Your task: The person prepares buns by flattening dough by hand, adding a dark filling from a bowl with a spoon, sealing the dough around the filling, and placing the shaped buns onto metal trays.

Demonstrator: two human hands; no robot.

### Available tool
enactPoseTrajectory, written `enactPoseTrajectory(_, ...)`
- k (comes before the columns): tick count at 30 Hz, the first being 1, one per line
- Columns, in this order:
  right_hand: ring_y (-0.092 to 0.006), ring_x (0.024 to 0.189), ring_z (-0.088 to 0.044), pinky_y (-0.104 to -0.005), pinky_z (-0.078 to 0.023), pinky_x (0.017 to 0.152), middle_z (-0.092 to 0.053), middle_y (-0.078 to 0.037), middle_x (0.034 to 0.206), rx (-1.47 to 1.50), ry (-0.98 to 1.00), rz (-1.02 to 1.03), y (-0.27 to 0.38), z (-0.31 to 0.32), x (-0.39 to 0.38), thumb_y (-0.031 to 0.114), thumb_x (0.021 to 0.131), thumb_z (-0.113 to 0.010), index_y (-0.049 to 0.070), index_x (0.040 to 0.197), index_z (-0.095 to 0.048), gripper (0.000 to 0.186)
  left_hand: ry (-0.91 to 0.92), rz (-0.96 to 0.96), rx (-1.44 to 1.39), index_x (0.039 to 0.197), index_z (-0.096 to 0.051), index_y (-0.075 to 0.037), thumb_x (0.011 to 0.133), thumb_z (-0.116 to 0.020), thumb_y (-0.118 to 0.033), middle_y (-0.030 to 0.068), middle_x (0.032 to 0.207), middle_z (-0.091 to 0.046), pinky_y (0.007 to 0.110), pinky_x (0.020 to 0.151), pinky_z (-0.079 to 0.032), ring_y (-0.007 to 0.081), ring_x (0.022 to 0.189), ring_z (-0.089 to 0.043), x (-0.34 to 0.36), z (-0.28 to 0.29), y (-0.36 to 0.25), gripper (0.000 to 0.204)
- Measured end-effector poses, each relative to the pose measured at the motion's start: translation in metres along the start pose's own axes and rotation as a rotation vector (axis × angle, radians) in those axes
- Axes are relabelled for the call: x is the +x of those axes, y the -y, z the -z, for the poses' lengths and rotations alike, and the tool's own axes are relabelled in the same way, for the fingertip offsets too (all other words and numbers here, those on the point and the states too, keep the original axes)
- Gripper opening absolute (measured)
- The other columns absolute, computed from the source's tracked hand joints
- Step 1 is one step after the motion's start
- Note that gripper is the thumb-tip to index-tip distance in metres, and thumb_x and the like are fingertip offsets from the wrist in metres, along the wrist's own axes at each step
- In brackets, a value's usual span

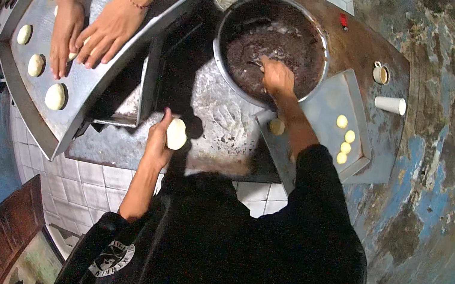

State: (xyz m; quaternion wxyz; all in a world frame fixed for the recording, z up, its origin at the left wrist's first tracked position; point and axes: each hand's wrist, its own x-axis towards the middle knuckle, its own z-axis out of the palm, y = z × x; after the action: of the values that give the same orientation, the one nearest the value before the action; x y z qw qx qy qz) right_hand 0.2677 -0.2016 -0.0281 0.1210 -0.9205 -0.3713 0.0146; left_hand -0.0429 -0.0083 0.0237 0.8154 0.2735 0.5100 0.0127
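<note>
My half-closed left hand [160, 143] holds a flattened cream-coloured dough round [177, 134] near the front edge of the scuffed grey worktop [218, 134]; tilting could drop it. My right hand [278, 79] curls, hold unclear, into dark brown mash [247, 45] inside a round silver metal bowl [217, 49], its rim crowding my wrist; bare room lies between.

Open tabletop [222, 135] up to the bowl rim [226, 83], a barrier

The dough piece [177, 134] is cream, the mixture [248, 42] dark brown, the balls [349, 137] yellow, the shirt [257, 250] black.
</note>
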Motion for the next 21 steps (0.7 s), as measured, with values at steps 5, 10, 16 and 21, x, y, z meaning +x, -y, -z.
enactPoseTrajectory(5,-0.0350,0.082,-0.070,-0.0481,-0.052,0.069,-0.071,-0.014,0.088,0.089,0.328,0.016,-0.004,-0.032,0.026,0.014,0.090,-0.066,0.006,0.096,-0.056,0.014,0.061,-0.058,-0.149,0.112,-0.067,-0.004,0.103,-0.059,-0.038,0.0086,0.107,-0.072,0.036,0.085,-0.057,0.0208,0.097,-0.070,-0.001,0.026,0.000,0.036)
enactPoseTrajectory(10,-0.0129,0.058,-0.054,-0.0302,-0.040,0.050,-0.061,-0.004,0.075,1.084,0.870,-0.252,-0.025,-0.038,0.025,0.015,0.094,-0.066,0.007,0.089,-0.057,0.013,0.207,-0.032,-0.180,0.119,-0.064,-0.002,0.104,-0.056,-0.037,0.0105,0.117,-0.071,0.039,0.097,-0.055,0.0236,0.109,-0.069,0.002,0.015,0.005,0.038)
enactPoseTrajectory(16,-0.0007,0.056,-0.041,-0.0186,-0.028,0.047,-0.056,0.003,0.074,1.556,0.789,-0.230,0.048,0.093,-0.025,0.013,0.094,-0.067,0.009,0.090,-0.057,0.011,0.447,-0.071,-0.416,0.117,-0.065,-0.004,0.105,-0.056,-0.036,0.0107,0.117,-0.072,0.039,0.102,-0.052,0.0236,0.110,-0.068,-0.015,-0.046,0.000,0.036)
enactPoseTrajectory(21,-0.0070,0.085,-0.061,-0.0240,-0.048,0.079,-0.066,0.002,0.088,1.702,0.407,-0.156,0.098,0.084,-0.130,0.005,0.092,-0.073,0.009,0.092,-0.060,0.014,0.642,-0.023,-0.485,0.118,-0.063,-0.004,0.108,-0.050,-0.035,0.0106,0.116,-0.070,0.040,0.102,-0.051,0.0235,0.109,-0.067,-0.036,-0.087,0.020,0.036)
